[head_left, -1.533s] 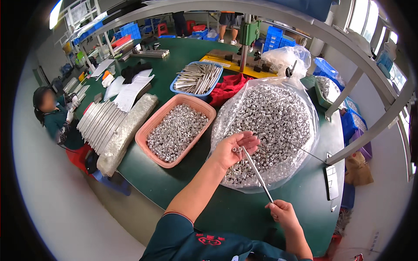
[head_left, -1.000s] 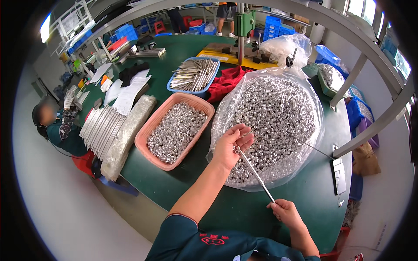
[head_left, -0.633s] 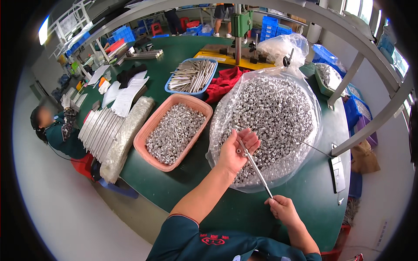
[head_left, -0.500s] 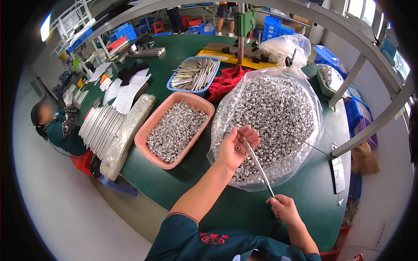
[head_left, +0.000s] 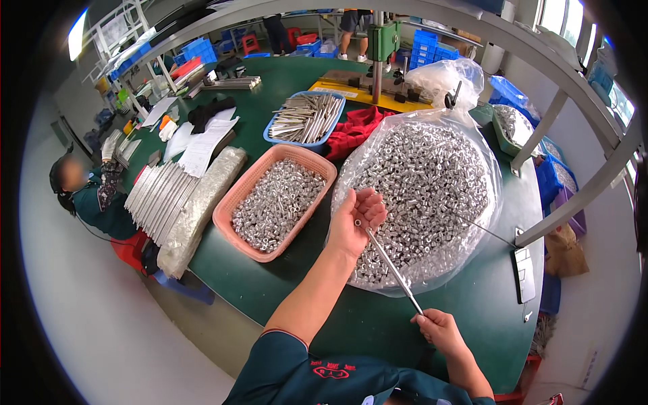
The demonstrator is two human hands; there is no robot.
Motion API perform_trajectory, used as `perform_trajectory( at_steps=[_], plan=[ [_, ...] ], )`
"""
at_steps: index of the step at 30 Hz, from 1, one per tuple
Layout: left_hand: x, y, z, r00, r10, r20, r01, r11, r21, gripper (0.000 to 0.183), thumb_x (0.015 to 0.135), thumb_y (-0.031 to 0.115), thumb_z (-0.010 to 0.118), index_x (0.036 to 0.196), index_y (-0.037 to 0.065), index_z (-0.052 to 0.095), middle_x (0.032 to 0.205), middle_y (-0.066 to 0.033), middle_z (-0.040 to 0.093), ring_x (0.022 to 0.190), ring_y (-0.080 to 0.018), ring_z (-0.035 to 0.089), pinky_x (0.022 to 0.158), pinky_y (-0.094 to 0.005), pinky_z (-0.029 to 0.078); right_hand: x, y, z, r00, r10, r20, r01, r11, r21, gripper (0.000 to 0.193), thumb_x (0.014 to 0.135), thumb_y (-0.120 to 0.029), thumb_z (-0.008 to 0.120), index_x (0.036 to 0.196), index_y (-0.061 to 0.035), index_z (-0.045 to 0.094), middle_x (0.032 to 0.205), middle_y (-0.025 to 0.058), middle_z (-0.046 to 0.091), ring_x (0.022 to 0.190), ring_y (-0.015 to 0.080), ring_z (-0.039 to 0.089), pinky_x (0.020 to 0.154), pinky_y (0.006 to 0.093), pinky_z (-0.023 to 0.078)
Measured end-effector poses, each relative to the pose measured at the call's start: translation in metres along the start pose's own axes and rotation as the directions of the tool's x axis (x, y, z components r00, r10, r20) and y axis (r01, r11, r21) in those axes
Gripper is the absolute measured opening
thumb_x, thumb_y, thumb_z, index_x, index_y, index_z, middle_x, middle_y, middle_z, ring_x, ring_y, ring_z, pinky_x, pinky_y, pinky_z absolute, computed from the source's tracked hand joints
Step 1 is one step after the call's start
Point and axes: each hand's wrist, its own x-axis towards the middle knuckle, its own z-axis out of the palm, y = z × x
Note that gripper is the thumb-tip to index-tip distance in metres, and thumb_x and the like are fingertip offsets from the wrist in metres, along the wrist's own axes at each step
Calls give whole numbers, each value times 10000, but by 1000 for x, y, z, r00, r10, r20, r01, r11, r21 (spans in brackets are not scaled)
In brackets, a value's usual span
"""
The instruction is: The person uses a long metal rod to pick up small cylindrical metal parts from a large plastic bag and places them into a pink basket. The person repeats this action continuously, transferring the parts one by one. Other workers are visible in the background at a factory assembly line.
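Note:
My left hand (head_left: pixel 358 224), palm up with its fingers curled, is over the near left side of a clear plastic bag. A small metal sleeve (head_left: pixel 358 223) lies in its palm; whether the fingers hide more I cannot tell. My right hand (head_left: pixel 439 329) pinches the near end of a thin metal rod (head_left: pixel 395 273). The rod slants up and left, its far tip at my left palm. Inside the wide-open plastic bag (head_left: pixel 496 202) is a big heap of short metal sleeves (head_left: pixel 432 175). To the left, more sleeves fill a pink plastic basket (head_left: pixel 226 236).
Behind the basket stands a blue tray (head_left: pixel 324 143) of metal rods, beside a red cloth (head_left: pixel 354 131). Farther left lie a wrapped bundle (head_left: pixel 202 209) and a row of rods (head_left: pixel 162 202). Metal frame bars (head_left: pixel 574 182) rise at the right. Another person (head_left: pixel 101 196) sits at the left.
My left hand has shifted slightly left and toward me, its fingers more curled. The rod's far tip has moved left with it, and my right hand has lowered a little, still holding the rod.

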Motion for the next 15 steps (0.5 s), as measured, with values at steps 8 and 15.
perform_trajectory(
  at_steps=[8,15],
  plan=[
    [4,2,-2,997,56,-51,-53,997,52,349,965,388,531,989,55,631,773,-36,639,518,-106,540,485,-251,451,-3,0,1,1000,8,1,-8,999,-39,202,952,-174,558,976,6,647,630,-66,453,531,17,384,466,192,302],
    [-14,-5,16,966,247,80,-260,917,304,338,986,358,505,910,48,617,624,0,521,438,-59,388,403,-219,308,-4,2,2,999,46,14,-46,999,-1,212,959,-184,550,986,6,641,627,-65,449,526,19,379,466,191,300]
  ],
)
